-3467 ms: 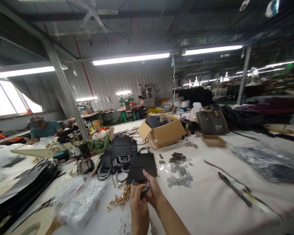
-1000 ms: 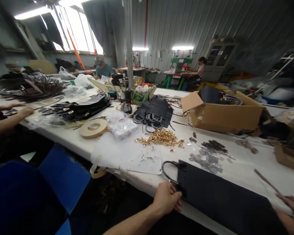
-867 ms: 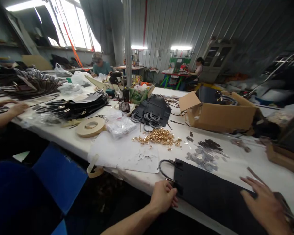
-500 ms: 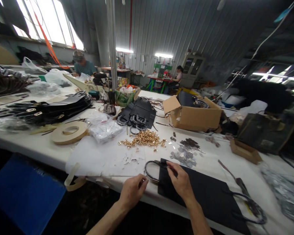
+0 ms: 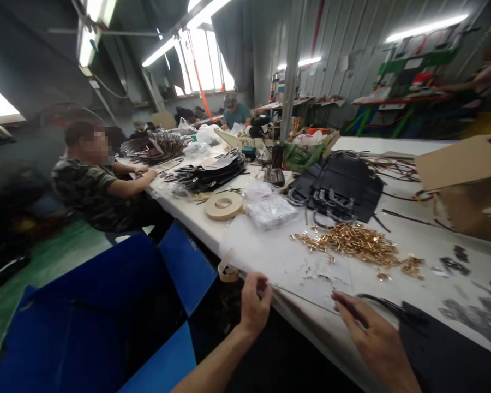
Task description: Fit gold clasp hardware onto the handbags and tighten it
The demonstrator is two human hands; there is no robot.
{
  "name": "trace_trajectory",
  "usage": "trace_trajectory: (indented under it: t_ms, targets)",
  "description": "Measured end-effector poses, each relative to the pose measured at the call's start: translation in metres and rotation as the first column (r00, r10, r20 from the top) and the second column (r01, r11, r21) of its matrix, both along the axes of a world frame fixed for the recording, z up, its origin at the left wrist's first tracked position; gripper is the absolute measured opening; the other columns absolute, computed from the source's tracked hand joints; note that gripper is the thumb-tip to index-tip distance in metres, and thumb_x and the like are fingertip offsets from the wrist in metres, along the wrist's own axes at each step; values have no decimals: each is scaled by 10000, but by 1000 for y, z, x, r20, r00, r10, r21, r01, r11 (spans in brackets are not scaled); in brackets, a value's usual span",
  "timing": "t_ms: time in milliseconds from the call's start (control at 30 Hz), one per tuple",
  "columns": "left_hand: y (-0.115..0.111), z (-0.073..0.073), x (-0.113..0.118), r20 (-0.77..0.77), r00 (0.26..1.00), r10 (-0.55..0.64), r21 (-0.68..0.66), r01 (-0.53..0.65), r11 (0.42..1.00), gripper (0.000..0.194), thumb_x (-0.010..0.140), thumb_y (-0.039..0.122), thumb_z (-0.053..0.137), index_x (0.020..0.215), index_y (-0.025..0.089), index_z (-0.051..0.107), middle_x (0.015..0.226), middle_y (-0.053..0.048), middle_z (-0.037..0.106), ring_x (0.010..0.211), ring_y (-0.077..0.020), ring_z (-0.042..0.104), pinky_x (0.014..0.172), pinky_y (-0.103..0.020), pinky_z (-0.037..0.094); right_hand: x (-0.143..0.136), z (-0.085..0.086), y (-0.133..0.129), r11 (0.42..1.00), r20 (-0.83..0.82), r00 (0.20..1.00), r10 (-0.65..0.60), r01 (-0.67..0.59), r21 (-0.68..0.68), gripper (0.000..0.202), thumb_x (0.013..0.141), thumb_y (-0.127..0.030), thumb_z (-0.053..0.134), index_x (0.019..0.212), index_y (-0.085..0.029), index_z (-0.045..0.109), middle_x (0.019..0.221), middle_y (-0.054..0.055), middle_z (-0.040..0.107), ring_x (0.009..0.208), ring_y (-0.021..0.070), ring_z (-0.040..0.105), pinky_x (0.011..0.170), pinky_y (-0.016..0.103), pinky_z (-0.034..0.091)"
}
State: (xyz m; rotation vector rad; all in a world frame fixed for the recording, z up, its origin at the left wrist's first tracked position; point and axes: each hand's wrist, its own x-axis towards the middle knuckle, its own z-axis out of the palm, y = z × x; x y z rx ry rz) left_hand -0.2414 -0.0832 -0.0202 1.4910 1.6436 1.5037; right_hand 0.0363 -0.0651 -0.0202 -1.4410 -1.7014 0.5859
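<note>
Over the table's front edge, my left hand (image 5: 255, 305) has its fingers curled and the thumb close to the fingertips. A tiny pale bit may show there, too small to name. My right hand (image 5: 366, 330) reaches left above the white table, fingers stretched out and slightly apart from the thumb, with nothing visible in them. Beside and partly behind it lies a flat black bag panel (image 5: 445, 346) with a dark looped handle (image 5: 378, 299). Small torn scraps (image 5: 317, 270) lie on a white sheet (image 5: 265, 248) between and beyond my hands.
Gold metal fittings (image 5: 360, 243) are heaped behind my right hand, with grey metal plates (image 5: 470, 314) at right. Further back are black bag pieces (image 5: 343, 183), a tape roll (image 5: 224, 206) and a cardboard box (image 5: 470, 191). A blue bin (image 5: 85, 305) stands lower left; a co-worker (image 5: 98, 180) sits beyond.
The view has swung left, bringing the blue bin and a seated co-worker into sight. My right hand has come off the black panel, leftwards. My left hand stays curled.
</note>
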Motion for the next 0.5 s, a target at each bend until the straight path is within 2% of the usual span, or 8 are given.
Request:
trace_trajectory:
  t_ms: [67, 100, 200, 300, 400, 500]
  targets:
    - [1, -5, -23, 51, 995, 88, -78, -84, 993, 105, 916, 247, 608, 1007, 194, 612, 930, -44, 670, 844, -184, 663, 803, -309, 543, -17, 4, 0, 995, 2, 995, 103, -103, 18, 332, 941, -484, 616, 1142, -258, 753, 1162, 67, 759, 1054, 269, 726, 969, 390, 594]
    - [1, -8, -32, 71, 993, 89, -125, -80, 989, 108, 919, 261, 607, 1002, 193, 617, 932, -45, 682, 860, -189, 674, 818, -315, 545, -26, 6, 1, 989, 1, 990, 144, -144, 16, 309, 958, -455, 600, 1151, -262, 746, 1169, 69, 752, 1042, 264, 724, 949, 388, 600]
    - [-2, -17, -44, 116, 993, -12, -233, 39, 972, 152, 916, 279, 613, 1037, 190, 635, 998, -55, 711, 928, -199, 693, 875, -334, 548, -48, 6, 7, 975, -15, 975, 223, -223, -22, 290, 988, -394, 568, 1199, -262, 717, 1203, 81, 725, 1011, 255, 717, 926, 397, 603]
    - [-5, -21, -39, 54, 995, -80, -275, 92, 957, 248, 883, 281, 663, 1114, 196, 634, 1096, -65, 706, 1018, -216, 679, 949, -364, 525, -64, 1, 11, 964, -53, 965, 255, -258, -62, 294, 989, -362, 571, 1228, -243, 694, 1202, 90, 712, 1023, 250, 706, 942, 397, 591]
    - [-6, -25, -29, -84, 995, -55, -294, 28, 955, 334, 839, 324, 728, 1132, 199, 627, 1122, -73, 692, 1082, -248, 647, 991, -402, 489, -72, -3, 11, 970, -73, 971, 228, -233, -68, 264, 987, -344, 571, 1190, -235, 699, 1180, 89, 708, 1031, 244, 693, 930, 380, 584]
    - [-3, -30, -20, -158, 987, -27, -308, -23, 951, 347, 801, 345, 760, 1083, 202, 616, 1081, -69, 678, 1068, -264, 634, 964, -406, 481, -76, -5, 9, 977, -65, 977, 203, -207, -56, 235, 994, -330, 554, 1145, -236, 708, 1157, 89, 709, 1022, 239, 684, 918, 375, 576]
